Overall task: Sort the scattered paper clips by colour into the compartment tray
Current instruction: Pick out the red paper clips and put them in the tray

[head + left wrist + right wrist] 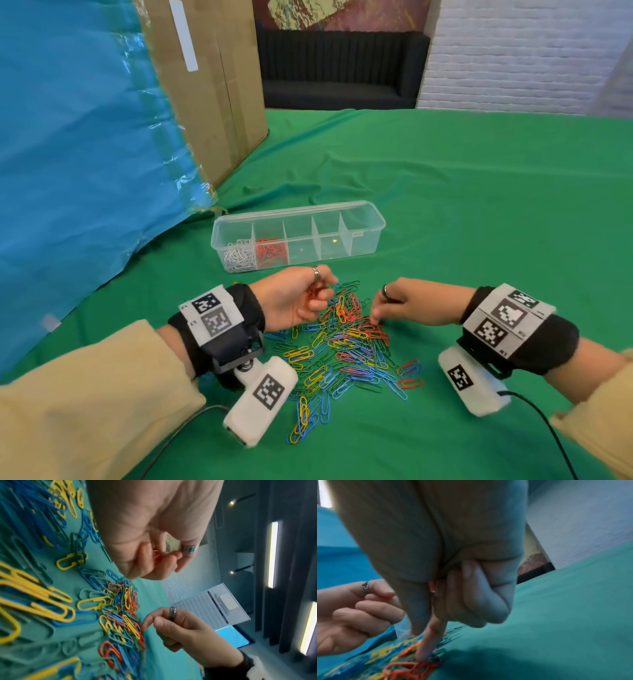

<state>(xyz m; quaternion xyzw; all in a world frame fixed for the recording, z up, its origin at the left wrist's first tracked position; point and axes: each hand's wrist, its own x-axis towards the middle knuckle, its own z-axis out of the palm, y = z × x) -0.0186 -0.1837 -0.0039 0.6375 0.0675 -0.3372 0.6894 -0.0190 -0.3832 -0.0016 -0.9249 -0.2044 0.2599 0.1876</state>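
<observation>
Green cloth [479,192] covers the table in the head view, and a heap of paper clips [346,346] in red, blue, yellow and green lies on it between the two hands. Beyond the heap stands the clear compartment tray [363,219], with white clips [238,258] in its leftmost compartment and red clips [270,251] in the next one to the right; the other compartments look nearly bare. The left hand [294,298] hovers at the heap's far-left edge, palm turned inward, its fingers curled around a few red clips in hand [312,297]. The right hand [407,303] sits at the heap's far-right edge, thumb and forefinger drawn close together with their tips down among the clips. A cardboard box [212,85] and a blue plastic sheet [75,137] stand at far left.

From the left wrist, the left hand [150,536] fills the upper part, its fingers bent tight over orange-red clips [157,555] pressed in the palm. Below it the right hand [188,631] pinches narrowly, fingertips touching the tangled pile [123,615].

From the right wrist, the right hand [436,547] points one straight finger [429,639] down into the pile, its tip touching a cluster of red clips on the cloth [412,668], while its remaining fingers fold into the palm. The left hand [359,612] hangs just to the left, fingers curled; what it holds is hidden here.
</observation>
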